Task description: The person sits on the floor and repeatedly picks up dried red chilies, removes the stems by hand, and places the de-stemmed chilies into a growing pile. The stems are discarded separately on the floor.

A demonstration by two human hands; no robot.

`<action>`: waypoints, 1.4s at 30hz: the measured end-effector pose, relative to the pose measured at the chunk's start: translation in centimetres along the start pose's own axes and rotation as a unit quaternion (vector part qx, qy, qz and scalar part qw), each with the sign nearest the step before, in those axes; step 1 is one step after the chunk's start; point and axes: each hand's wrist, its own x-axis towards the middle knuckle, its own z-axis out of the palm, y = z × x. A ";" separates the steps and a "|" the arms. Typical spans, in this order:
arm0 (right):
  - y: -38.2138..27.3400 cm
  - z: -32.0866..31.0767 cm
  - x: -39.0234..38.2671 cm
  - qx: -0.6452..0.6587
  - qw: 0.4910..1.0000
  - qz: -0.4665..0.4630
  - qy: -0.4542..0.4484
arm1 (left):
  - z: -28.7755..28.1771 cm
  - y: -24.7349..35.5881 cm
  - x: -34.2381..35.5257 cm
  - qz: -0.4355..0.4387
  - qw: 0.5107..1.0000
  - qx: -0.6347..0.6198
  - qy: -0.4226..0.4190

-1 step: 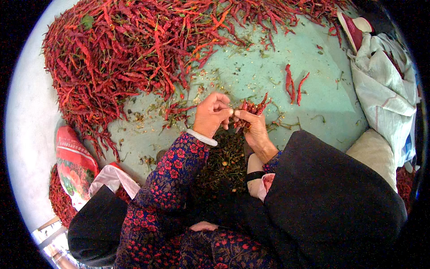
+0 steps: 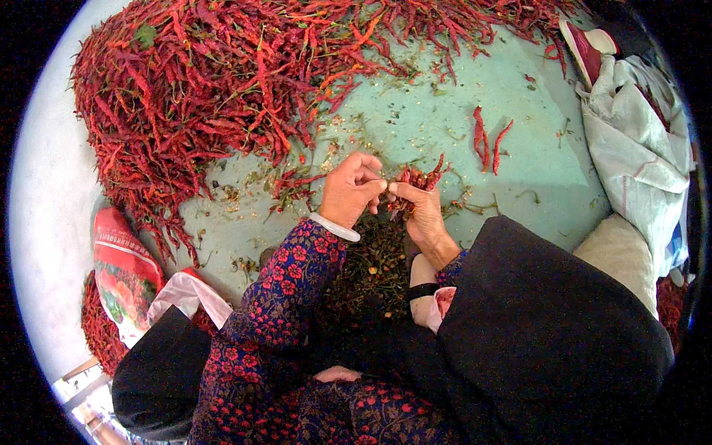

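1. Currently, right hand (image 2: 424,211) is gripping a red chili bunch (image 2: 421,179) near dark stems (image 2: 368,271).
2. Left hand (image 2: 347,193) is pinching just beside right hand; can't tell on what.
3. Chili heap (image 2: 196,93) is lying ahead-left.

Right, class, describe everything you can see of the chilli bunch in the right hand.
The bunch of chillies is dark red: slender, wrinkled, dry-looking pods, some ends jutting up and rightward. The right hand grips it above the pale green surface, thumb covering part. The left hand is close by; whether it touches is unclear.
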 end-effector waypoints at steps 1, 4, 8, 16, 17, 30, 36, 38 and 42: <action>0.0 0.1 0.0 -0.001 1.000 -0.009 0.004 | 0.1 0.4 0.0 0.009 0.999 0.049 -0.002; 0.3 0.7 0.0 -0.007 0.999 -0.017 0.029 | 0.2 0.2 -0.2 0.112 0.947 0.299 0.032; 0.0 0.9 -0.2 0.011 0.998 -0.020 0.063 | 2.0 -0.1 -0.3 0.345 0.779 0.523 0.040; 0.1 1.2 -0.3 -0.048 0.995 -0.065 0.064 | 2.6 -1.0 0.1 0.316 0.764 0.552 0.108; 0.3 1.0 -0.4 -0.088 0.991 -0.082 0.049 | 2.6 -1.4 0.5 0.307 0.752 0.569 0.126; -0.1 -0.7 0.0 0.102 0.993 0.017 -0.064 | -2.5 0.1 1.0 0.125 0.821 0.533 -0.163; 0.7 -1.4 0.3 0.120 0.987 0.029 -0.104 | -11.5 3.0 1.3 0.085 0.899 0.424 0.062; 0.7 -1.2 0.5 0.120 0.986 0.033 -0.109 | -15.5 4.0 0.3 -0.035 0.909 0.412 0.050; 0.0 -0.8 0.1 0.090 0.991 0.052 -0.090 | -16.6 2.5 -0.6 -0.186 0.789 0.586 0.023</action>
